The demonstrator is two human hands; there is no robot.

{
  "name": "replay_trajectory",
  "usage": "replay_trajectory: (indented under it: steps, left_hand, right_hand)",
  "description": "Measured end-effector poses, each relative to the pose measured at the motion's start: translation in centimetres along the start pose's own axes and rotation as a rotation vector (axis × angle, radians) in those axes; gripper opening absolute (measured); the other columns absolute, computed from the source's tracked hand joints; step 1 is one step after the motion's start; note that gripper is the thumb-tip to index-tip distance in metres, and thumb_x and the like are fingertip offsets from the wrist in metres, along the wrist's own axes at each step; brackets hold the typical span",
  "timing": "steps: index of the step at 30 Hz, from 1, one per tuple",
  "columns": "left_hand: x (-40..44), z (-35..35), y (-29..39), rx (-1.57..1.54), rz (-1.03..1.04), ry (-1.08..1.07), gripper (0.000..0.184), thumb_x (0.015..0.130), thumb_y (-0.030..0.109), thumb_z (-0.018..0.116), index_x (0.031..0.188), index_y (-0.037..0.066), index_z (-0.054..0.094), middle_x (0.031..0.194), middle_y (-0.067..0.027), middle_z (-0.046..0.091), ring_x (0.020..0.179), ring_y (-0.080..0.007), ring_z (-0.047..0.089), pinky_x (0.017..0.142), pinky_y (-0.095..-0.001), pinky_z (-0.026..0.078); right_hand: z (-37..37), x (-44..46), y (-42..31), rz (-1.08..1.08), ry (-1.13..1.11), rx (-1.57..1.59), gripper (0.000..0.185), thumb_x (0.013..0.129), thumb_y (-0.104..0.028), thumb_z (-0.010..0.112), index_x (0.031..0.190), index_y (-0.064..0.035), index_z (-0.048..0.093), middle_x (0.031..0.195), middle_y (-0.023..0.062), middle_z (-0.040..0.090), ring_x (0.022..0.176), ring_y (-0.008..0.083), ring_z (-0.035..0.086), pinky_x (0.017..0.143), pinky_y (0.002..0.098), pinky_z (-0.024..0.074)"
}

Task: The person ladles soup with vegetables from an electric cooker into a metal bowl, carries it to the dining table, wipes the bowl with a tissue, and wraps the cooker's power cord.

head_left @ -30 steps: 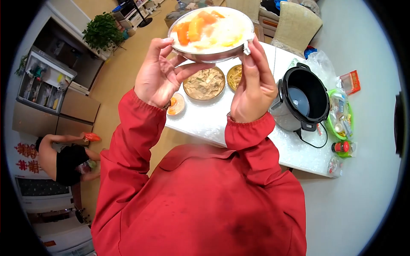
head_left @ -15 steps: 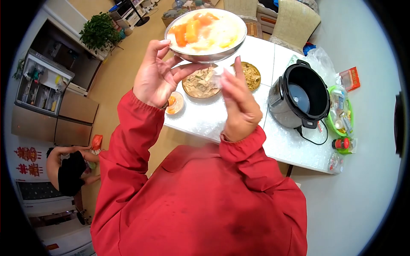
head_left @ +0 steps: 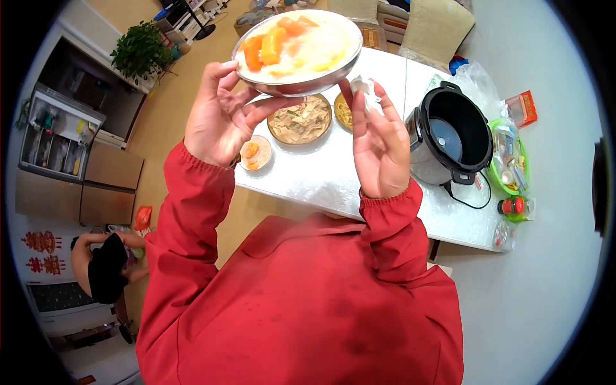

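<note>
My left hand point(head_left: 218, 122) is closed on the rim and underside of a metal bowl point(head_left: 305, 86), lifted above the table and tilted a little. Pale, porridge-like food with orange chunks point(head_left: 273, 45) fills it. My right hand point(head_left: 385, 144) pinches a crumpled white tissue point(head_left: 367, 94) close to the bowl's right side; whether its fingertips touch the metal I cannot tell. Beneath the bowl, a round dish of pale sliced food point(head_left: 300, 122) stands on the table. A small bowl with orange pieces point(head_left: 256, 154) is near my left wrist. Another dish point(head_left: 343, 114) is partly hidden behind my right fingers.
An open black-lined electric cooker point(head_left: 452, 131) stands right of my right hand, its cord on the white table point(head_left: 308, 183). Along the wall are a green basket point(head_left: 523, 160), a red-lidded jar point(head_left: 511, 205) and plastic bags. Chairs point(head_left: 436, 29) stand behind. Another person point(head_left: 106, 266) bends over at the left.
My right hand has moved rightward and turned, so the tissue now shows at its fingertips by the bowl's edge. The bowl and my left hand have shifted slightly left in view.
</note>
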State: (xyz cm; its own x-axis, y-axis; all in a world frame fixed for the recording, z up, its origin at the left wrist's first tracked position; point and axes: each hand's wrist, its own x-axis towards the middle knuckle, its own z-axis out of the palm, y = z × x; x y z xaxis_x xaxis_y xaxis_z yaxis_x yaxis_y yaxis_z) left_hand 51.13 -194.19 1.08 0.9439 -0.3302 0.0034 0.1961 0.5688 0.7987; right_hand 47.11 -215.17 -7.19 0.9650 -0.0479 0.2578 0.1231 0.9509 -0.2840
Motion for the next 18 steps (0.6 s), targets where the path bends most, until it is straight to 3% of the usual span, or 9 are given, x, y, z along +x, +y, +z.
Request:
replay_trajectory:
  steps: [4, 5, 8, 10, 12, 14, 16, 18]
  left_hand:
    - [-0.4, 1.0, 0.0, 0.014, 0.002, -0.008, 0.064, 0.090, 0.035, 0.054, 0.133, -0.008, 0.036, 0.130, -0.0256, 0.043, 0.120, -0.0407, 0.051, 0.101, -0.0533, 0.048]
    - [-0.4, 1.1, 0.0, 0.017, -0.002, -0.011, 0.064, 0.090, 0.035, 0.054, 0.133, -0.008, 0.036, 0.130, -0.0255, 0.043, 0.119, -0.0407, 0.051, 0.101, -0.0530, 0.048]
    - [-0.6, 1.3, -0.2, 0.015, -0.011, -0.016, 0.061, 0.091, 0.035, 0.052, 0.133, -0.008, 0.038, 0.128, -0.0251, 0.047, 0.117, -0.0403, 0.054, 0.101, -0.0533, 0.047]
    - [-0.7, 1.7, -0.4, -0.002, -0.013, -0.019, 0.057, 0.094, 0.034, 0.047, 0.132, -0.008, 0.039, 0.125, -0.0245, 0.055, 0.114, -0.0392, 0.057, 0.102, -0.0552, 0.046]
    - [-0.7, 1.8, -0.6, 0.009, -0.031, 0.007, 0.056, 0.093, 0.034, 0.050, 0.132, -0.005, 0.041, 0.124, -0.0223, 0.056, 0.111, -0.0380, 0.059, 0.096, -0.0465, 0.053]
    - [-0.7, 1.6, -0.8, 0.005, -0.045, 0.021, 0.055, 0.092, 0.034, 0.051, 0.132, -0.003, 0.043, 0.124, -0.0213, 0.056, 0.107, -0.0380, 0.062, 0.091, -0.0417, 0.056]
    - [-0.7, 1.7, -0.8, 0.010, -0.055, 0.048, 0.055, 0.091, 0.034, 0.052, 0.132, -0.002, 0.043, 0.123, -0.0205, 0.056, 0.102, -0.0362, 0.064, 0.088, -0.0400, 0.058]
    - [-0.8, 1.7, -1.0, 0.015, -0.066, 0.075, 0.055, 0.090, 0.035, 0.054, 0.131, -0.001, 0.043, 0.123, -0.0197, 0.057, 0.096, -0.0345, 0.067, 0.084, -0.0383, 0.059]
  right_hand:
    - [0.0, -0.8, 0.8, -0.217, 0.188, -0.356, 0.033, 0.089, 0.004, 0.058, 0.118, -0.0029, 0.046, 0.122, 0.0152, 0.051, 0.113, 0.0239, 0.056, 0.100, 0.0365, 0.0481]
    - [0.5, -0.9, 1.4, -0.405, 0.215, -0.539, 0.032, 0.087, 0.004, 0.062, 0.113, -0.0050, 0.046, 0.120, 0.0137, 0.050, 0.110, 0.0238, 0.058, 0.090, 0.0366, 0.0534]
    - [0.7, -0.9, 2.3, -0.813, 0.126, -0.905, 0.032, 0.089, 0.002, 0.062, 0.116, -0.0050, 0.046, 0.120, 0.0166, 0.053, 0.108, 0.0234, 0.058, 0.086, 0.0343, 0.0545]
    - [0.7, -1.0, 2.2, -1.031, -0.007, -1.148, 0.034, 0.083, 0.001, 0.068, 0.110, -0.0060, 0.050, 0.116, 0.0151, 0.050, 0.101, 0.0232, 0.059, 0.083, 0.0322, 0.0544]
    - [0.8, -1.0, 2.0, -1.250, -0.154, -1.386, 0.035, 0.077, 0.000, 0.075, 0.105, -0.0070, 0.054, 0.112, 0.0136, 0.047, 0.094, 0.0230, 0.060, 0.080, 0.0301, 0.0542]
    - [0.3, -1.1, 2.3, -1.278, -0.356, -1.427, 0.038, 0.065, 0.005, 0.077, 0.098, -0.0067, 0.060, 0.106, 0.0109, 0.049, 0.089, 0.0249, 0.058, 0.074, 0.0329, 0.0525]
    - [0.1, -1.2, 2.6, -1.297, -0.410, -1.582, 0.042, 0.058, 0.012, 0.074, 0.095, -0.0052, 0.065, 0.098, 0.0081, 0.055, 0.083, 0.0262, 0.058, 0.067, 0.0328, 0.0498]
    - [-0.6, -0.5, 2.9, -1.319, -0.352, -1.536, 0.039, 0.060, 0.014, 0.073, 0.094, -0.0037, 0.065, 0.095, 0.0077, 0.058, 0.081, 0.0251, 0.058, 0.066, 0.0351, 0.0507]
